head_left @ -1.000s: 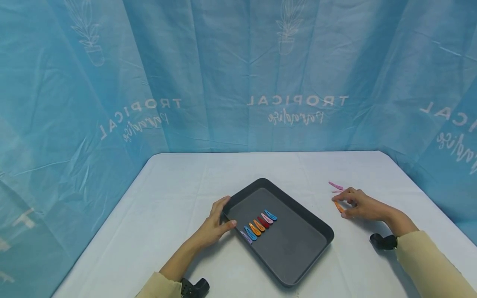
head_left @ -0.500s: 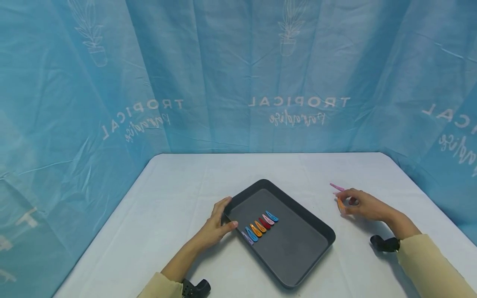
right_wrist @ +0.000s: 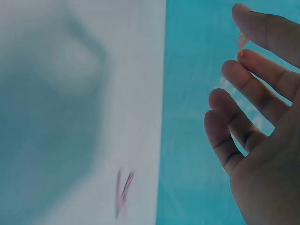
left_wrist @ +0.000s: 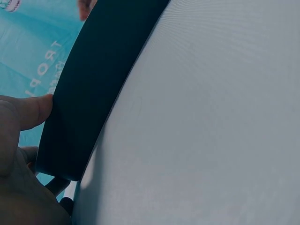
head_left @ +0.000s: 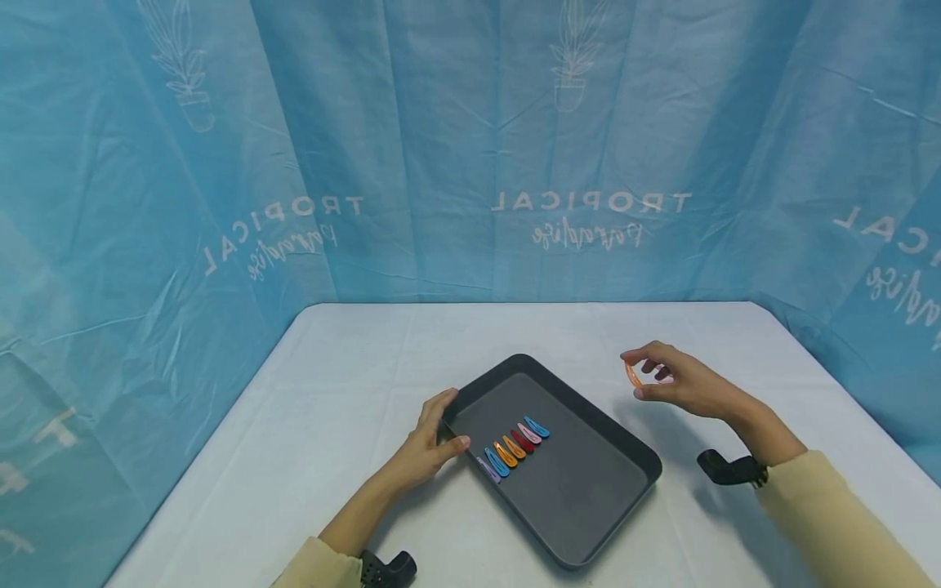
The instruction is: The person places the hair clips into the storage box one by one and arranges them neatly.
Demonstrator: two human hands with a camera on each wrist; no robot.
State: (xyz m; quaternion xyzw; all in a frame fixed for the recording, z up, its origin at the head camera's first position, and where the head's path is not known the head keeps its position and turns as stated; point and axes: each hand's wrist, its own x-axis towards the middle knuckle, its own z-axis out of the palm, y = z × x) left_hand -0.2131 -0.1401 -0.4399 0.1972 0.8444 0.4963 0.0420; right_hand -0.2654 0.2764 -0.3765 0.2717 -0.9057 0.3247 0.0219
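Between thumb and index finger, my right hand (head_left: 684,388) pinches an orange snap hair clip (head_left: 631,375), raised above the table to the right of the tray. The right wrist view shows this clip (right_wrist: 242,41) at the fingertips, the other fingers loosely bent. My left hand (head_left: 421,452) grips the left corner of a dark grey tray (head_left: 581,498), thumb over the rim. Inside the tray lies a slanted row of several hair clips: lavender (head_left: 488,469), blue (head_left: 497,462), orange, red (head_left: 522,441), pink (head_left: 528,433) and another blue one (head_left: 537,426).
Two pink hair clips (right_wrist: 123,192) lie on the white tablecloth (head_left: 367,359) at the right, mostly hidden behind my right hand in the head view. A blue printed curtain (head_left: 441,147) hangs around the table's back and sides.
My right hand has picked the orange hair clip up off the tablecloth and moved it up and leftward, toward the tray. The left hand and tray stay in place.
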